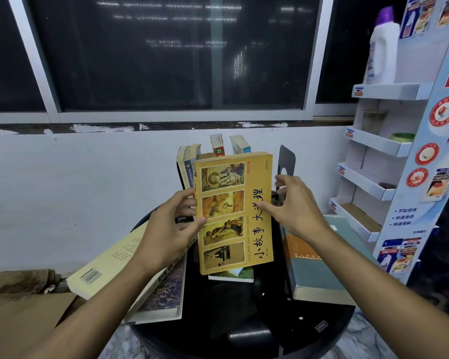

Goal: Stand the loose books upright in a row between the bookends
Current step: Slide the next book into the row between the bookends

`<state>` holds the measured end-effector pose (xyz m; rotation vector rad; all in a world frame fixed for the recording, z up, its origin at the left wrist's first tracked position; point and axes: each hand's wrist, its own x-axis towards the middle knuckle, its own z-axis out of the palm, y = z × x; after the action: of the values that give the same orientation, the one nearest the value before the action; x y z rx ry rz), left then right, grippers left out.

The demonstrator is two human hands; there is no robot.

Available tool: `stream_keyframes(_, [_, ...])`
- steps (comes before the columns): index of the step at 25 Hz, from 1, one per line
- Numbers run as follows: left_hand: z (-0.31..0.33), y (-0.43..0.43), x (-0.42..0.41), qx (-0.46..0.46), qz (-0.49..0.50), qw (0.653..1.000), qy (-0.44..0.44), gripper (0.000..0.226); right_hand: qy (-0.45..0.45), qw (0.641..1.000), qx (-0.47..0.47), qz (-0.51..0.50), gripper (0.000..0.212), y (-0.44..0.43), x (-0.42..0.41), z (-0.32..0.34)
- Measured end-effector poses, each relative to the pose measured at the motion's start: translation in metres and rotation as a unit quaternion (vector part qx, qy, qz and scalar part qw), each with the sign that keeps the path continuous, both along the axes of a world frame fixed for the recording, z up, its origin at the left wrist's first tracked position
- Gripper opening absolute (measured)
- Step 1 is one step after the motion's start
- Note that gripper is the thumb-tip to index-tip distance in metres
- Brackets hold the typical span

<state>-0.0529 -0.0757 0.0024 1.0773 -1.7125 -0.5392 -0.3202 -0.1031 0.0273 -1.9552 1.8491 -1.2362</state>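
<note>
A yellow book with four pictures on its cover is held up over the round black table. My left hand grips its left edge, thumb on the cover. My right hand touches its right edge with fingers spread. Behind it several books stand upright beside a dark bookend. A cream book and a purple-covered book lie stacked at the left. A grey-green book lies at the right. A small book lies under the yellow one.
A white cardboard display rack with shelves stands at the right, a white bottle on top. A white wall and dark window are behind the table. Brown cardboard lies on the floor at the left.
</note>
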Motion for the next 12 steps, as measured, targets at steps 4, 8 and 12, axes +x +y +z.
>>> stream_keyframes(4, [-0.002,0.01,-0.008,-0.014,-0.006,1.0,0.015,0.057,-0.041,0.99,-0.134,-0.026,0.049,0.027,0.016,0.007])
stream_keyframes(8, [-0.005,0.02,-0.027,-0.03,0.003,0.999,0.044,0.061,-0.041,0.989,-0.127,0.065,0.042,0.056,0.041,0.023])
stream_keyframes(12, [-0.006,0.036,-0.053,-0.062,-0.018,0.996,0.065,0.068,-0.009,0.994,-0.097,0.049,0.054,0.071,0.056,0.047])
